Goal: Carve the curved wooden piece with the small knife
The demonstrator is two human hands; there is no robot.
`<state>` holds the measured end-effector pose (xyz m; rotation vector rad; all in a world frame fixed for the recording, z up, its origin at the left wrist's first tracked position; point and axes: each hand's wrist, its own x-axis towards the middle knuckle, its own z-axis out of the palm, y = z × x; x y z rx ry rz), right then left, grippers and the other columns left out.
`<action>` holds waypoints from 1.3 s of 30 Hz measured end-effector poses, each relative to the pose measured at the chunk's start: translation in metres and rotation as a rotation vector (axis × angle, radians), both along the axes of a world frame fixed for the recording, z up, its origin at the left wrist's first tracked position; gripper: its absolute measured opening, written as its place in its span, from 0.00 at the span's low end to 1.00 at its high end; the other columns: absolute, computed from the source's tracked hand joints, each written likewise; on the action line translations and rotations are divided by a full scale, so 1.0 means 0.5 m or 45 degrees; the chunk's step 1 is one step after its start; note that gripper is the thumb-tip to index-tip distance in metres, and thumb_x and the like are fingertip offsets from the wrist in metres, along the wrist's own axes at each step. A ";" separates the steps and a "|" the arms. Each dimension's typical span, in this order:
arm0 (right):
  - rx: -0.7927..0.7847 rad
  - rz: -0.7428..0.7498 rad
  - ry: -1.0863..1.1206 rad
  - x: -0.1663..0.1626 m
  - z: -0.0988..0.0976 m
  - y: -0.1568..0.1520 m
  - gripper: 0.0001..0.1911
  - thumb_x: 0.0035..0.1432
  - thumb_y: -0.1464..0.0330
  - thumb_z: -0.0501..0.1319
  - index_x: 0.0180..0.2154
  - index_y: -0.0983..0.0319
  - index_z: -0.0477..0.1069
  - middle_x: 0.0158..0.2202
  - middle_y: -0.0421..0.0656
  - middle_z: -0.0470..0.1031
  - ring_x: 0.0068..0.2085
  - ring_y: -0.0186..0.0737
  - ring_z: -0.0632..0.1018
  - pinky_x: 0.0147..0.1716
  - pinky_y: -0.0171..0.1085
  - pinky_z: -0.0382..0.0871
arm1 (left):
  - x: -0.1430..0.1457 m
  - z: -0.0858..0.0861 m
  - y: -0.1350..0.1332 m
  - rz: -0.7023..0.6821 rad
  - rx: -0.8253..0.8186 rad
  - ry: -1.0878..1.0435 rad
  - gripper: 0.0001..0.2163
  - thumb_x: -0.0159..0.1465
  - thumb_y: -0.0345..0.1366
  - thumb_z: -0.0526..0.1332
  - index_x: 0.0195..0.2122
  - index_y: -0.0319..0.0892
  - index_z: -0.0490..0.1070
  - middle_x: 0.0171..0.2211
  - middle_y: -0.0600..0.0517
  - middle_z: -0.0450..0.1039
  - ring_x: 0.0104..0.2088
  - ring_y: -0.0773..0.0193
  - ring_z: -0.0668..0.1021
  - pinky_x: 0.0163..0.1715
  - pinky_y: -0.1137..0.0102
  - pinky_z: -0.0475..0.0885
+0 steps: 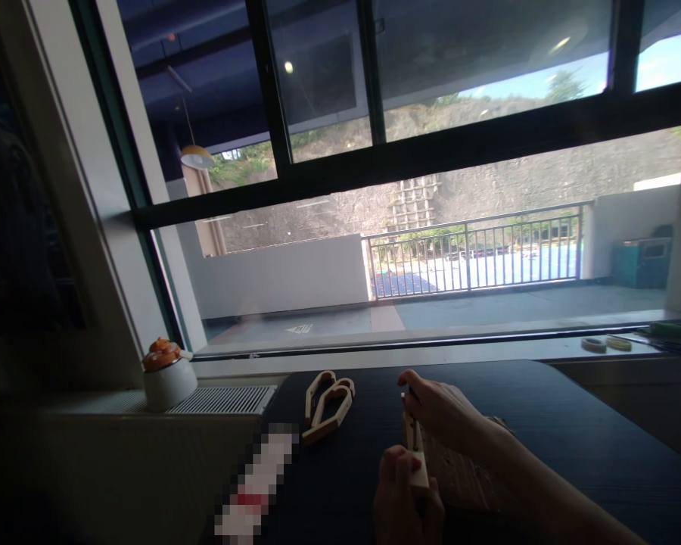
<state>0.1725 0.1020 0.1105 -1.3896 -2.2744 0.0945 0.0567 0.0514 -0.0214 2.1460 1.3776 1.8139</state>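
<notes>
My left hand (398,488) is closed around the near end of a pale wooden piece (419,478) at the lower middle of the view. Over its far end my right hand (440,405) is bent with its fingers pinched together. A thin dark rod-like tool (415,437) runs along the wood below the right hand; its kind is too dim to tell, and its upper part is hidden by the fingers. A brown wooden board (459,473) lies under my right forearm, beside the pale piece. To the left, two pale wooden frames (336,409) with angled sides lie on the table, one overlapping the other.
The dark table (550,424) stands against a window sill (488,350). A white pot with an orange lid (169,378) sits at the left on a radiator grille (227,400). Tape rolls (618,344) lie on the sill at right. A blurred-out strip (258,484) is at the table's left edge.
</notes>
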 end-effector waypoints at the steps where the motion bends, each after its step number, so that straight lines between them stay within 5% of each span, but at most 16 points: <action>1: -0.019 0.003 0.002 0.001 0.001 -0.002 0.14 0.63 0.66 0.45 0.46 0.60 0.63 0.31 0.44 0.77 0.28 0.39 0.75 0.25 0.34 0.55 | 0.000 0.000 0.000 -0.004 -0.006 0.001 0.07 0.58 0.29 0.51 0.37 0.44 0.64 0.36 0.48 0.67 0.35 0.61 0.73 0.35 0.68 0.71; 12: 0.002 -0.031 -0.073 -0.006 0.003 0.000 0.14 0.62 0.66 0.47 0.46 0.58 0.65 0.31 0.43 0.77 0.27 0.38 0.75 0.24 0.33 0.55 | 0.001 -0.001 0.003 0.003 0.036 -0.013 0.07 0.57 0.28 0.52 0.36 0.44 0.64 0.35 0.48 0.68 0.34 0.62 0.74 0.34 0.69 0.72; 18: 0.054 0.033 -0.017 -0.004 0.004 -0.010 0.17 0.63 0.67 0.45 0.50 0.59 0.65 0.41 0.45 0.77 0.36 0.41 0.77 0.28 0.34 0.57 | 0.000 -0.002 0.004 0.006 0.017 -0.008 0.07 0.57 0.28 0.51 0.36 0.44 0.65 0.35 0.48 0.68 0.34 0.62 0.74 0.35 0.69 0.72; 31: 0.041 -0.006 -0.092 -0.009 0.007 -0.007 0.10 0.62 0.64 0.48 0.37 0.58 0.66 0.27 0.41 0.75 0.25 0.36 0.73 0.22 0.33 0.49 | 0.000 -0.003 0.003 -0.012 0.022 -0.014 0.07 0.58 0.29 0.51 0.36 0.44 0.64 0.35 0.49 0.68 0.35 0.61 0.73 0.35 0.69 0.71; 39: -0.043 -0.044 -0.061 0.009 0.003 0.002 0.11 0.64 0.63 0.46 0.39 0.59 0.64 0.28 0.43 0.75 0.26 0.37 0.74 0.23 0.33 0.50 | -0.003 -0.001 0.002 -0.014 0.013 0.011 0.07 0.57 0.29 0.52 0.37 0.44 0.64 0.36 0.48 0.68 0.35 0.61 0.74 0.35 0.68 0.72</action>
